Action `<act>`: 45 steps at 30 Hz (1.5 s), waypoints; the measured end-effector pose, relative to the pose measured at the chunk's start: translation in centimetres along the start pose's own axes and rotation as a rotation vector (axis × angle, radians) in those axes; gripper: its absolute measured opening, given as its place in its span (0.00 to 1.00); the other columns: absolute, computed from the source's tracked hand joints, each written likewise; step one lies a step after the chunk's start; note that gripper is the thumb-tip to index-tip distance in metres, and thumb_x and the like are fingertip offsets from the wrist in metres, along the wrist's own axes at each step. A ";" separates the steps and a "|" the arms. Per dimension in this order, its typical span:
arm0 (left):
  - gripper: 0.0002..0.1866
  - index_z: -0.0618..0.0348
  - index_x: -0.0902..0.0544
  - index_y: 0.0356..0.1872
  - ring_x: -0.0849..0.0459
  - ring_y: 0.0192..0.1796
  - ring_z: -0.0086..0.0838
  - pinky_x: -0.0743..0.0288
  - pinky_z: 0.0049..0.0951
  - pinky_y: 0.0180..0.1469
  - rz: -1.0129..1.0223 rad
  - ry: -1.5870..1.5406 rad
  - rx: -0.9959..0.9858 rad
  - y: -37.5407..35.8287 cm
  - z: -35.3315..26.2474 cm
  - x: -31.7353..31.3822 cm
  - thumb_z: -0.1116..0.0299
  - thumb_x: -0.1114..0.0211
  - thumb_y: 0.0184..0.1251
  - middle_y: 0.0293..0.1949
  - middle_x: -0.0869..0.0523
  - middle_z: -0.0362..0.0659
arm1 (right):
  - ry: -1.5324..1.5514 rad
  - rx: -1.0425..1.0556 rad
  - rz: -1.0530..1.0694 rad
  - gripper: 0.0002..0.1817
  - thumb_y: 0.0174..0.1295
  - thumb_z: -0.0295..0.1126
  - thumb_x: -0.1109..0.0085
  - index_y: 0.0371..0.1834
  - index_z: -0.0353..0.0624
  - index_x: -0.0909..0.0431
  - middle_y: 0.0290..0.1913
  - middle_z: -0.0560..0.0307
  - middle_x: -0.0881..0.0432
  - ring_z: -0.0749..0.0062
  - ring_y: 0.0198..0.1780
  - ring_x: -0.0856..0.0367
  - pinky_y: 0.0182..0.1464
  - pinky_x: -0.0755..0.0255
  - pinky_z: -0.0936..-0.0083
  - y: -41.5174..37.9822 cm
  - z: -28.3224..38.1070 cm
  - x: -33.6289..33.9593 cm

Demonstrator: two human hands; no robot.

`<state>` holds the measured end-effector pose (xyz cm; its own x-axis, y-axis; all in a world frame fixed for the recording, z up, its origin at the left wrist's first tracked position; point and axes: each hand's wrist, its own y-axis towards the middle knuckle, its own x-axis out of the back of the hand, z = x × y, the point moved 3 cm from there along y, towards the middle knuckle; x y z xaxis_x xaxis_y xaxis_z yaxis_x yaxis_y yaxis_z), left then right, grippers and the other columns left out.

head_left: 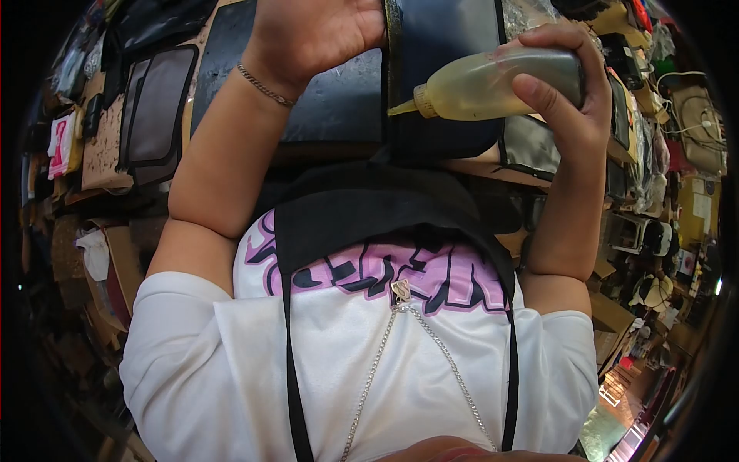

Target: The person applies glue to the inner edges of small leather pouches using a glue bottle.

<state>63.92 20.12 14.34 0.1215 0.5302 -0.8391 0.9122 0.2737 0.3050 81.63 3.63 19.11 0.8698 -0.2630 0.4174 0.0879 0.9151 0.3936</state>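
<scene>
My right hand (577,85) is wrapped round a clear squeeze bottle (493,83) of pale yellowish liquid. The bottle lies nearly level, its pointed yellow nozzle (402,108) aimed left, right at the edge of a dark sheet piece (446,31). My left hand (323,31), with a chain bracelet (265,86) at the wrist, is at the top, over a glossy black sheet (339,108) and beside the dark piece's raised edge (393,38). Its fingers are cut off by the frame's top, so I cannot tell what they hold.
Flat dark panels with edged borders (160,104) lie on the bench at the left. A pink and white packet (61,146) is beyond them. Plastic bags (643,165) and piled goods crowd the right side. My black apron (369,192) meets the bench's near edge.
</scene>
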 end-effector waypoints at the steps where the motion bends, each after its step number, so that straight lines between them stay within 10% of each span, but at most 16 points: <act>1: 0.58 0.79 0.43 0.74 0.31 0.73 0.55 0.37 0.49 0.74 0.008 0.001 -0.003 0.0 -0.1 0.1 0.23 0.66 0.69 0.72 0.34 0.66 | 0.009 -0.007 0.001 0.21 0.57 0.29 0.27 0.52 0.36 0.23 0.46 0.48 0.15 0.66 0.49 0.15 0.54 0.22 0.72 -0.1 0.1 0.0; 25: 0.60 0.81 0.49 0.74 0.39 0.76 0.58 0.45 0.51 0.78 -0.089 -0.026 -0.119 -0.3 -1.3 2.2 0.22 0.70 0.68 0.74 0.41 0.70 | -0.081 0.272 0.090 0.23 0.52 0.29 0.25 0.49 0.34 0.23 0.45 0.47 0.20 0.61 0.48 0.17 0.52 0.22 0.68 -1.1 0.9 -1.2; 31: 0.61 0.82 0.48 0.74 0.39 0.76 0.57 0.45 0.50 0.78 -0.126 -0.018 -0.121 -0.6 -1.3 2.7 0.22 0.69 0.68 0.74 0.40 0.70 | -0.068 0.239 0.138 0.22 0.50 0.30 0.24 0.47 0.36 0.22 0.44 0.47 0.18 0.61 0.49 0.17 0.53 0.23 0.67 -1.3 0.9 -1.5; 35: 0.60 0.82 0.47 0.74 0.38 0.76 0.57 0.44 0.51 0.78 -0.135 -0.036 -0.112 -0.6 -1.0 2.6 0.22 0.69 0.68 0.74 0.39 0.69 | -0.027 0.096 -0.192 0.20 0.52 0.28 0.28 0.48 0.38 0.22 0.45 0.48 0.17 0.62 0.50 0.17 0.57 0.23 0.67 -1.7 1.9 -1.5; 45: 0.58 0.75 0.46 0.76 0.35 0.75 0.56 0.41 0.53 0.76 -0.123 -0.030 -0.089 -0.7 -0.5 2.6 0.22 0.68 0.68 0.74 0.37 0.66 | -0.010 -0.018 0.023 0.25 0.52 0.39 0.25 0.49 0.39 0.22 0.48 0.48 0.17 0.62 0.52 0.17 0.56 0.23 0.68 -1.0 0.8 -0.8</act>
<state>63.38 21.68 12.17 0.0240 0.4650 -0.8850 0.8826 0.4060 0.2372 80.48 2.71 19.03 0.8669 -0.2446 0.4343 0.0765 0.9263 0.3688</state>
